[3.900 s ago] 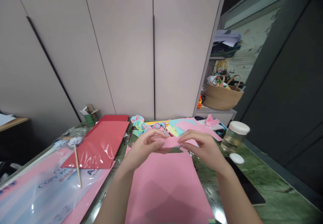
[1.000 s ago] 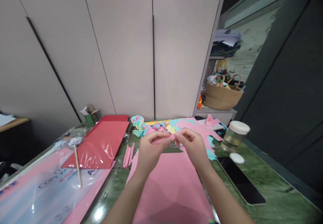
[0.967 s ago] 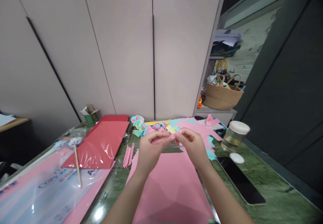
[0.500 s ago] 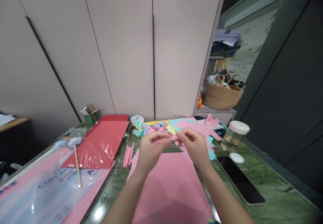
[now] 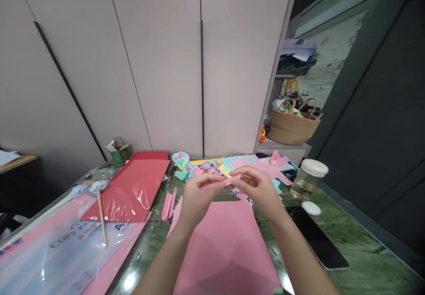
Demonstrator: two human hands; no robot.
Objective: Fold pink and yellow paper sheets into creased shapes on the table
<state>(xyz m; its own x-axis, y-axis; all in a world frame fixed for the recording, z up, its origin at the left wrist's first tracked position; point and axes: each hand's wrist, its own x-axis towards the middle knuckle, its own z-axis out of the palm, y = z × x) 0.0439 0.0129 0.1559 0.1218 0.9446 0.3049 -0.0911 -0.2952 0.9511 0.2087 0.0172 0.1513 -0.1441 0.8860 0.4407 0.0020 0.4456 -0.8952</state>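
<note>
Between my two hands a narrow strip of pink paper (image 5: 229,181) is stretched level above the table. My left hand (image 5: 202,193) pinches its left part between thumb and fingers. The thumb and fingertips of my right hand (image 5: 255,186) close on the strip's right end. Below my hands lies a large pink paper sheet (image 5: 226,242). Just behind them are folded paper flowers (image 5: 209,166) in pink, blue and yellow. Several folded pink paper strips (image 5: 169,204) rest to the left of my left hand.
Red plastic-covered sheets (image 5: 139,184) and a copy paper pack (image 5: 66,246) with a wooden stick (image 5: 102,219) on it lie left. At right are a lidded jar (image 5: 308,180), a white lid (image 5: 311,207) and a phone (image 5: 317,237). Pink paper pieces (image 5: 265,167) lie behind.
My right hand has shifted slightly right, its fingers stretching along the strip. More of the pink strip shows between the hands. My left hand stays nearly in place.
</note>
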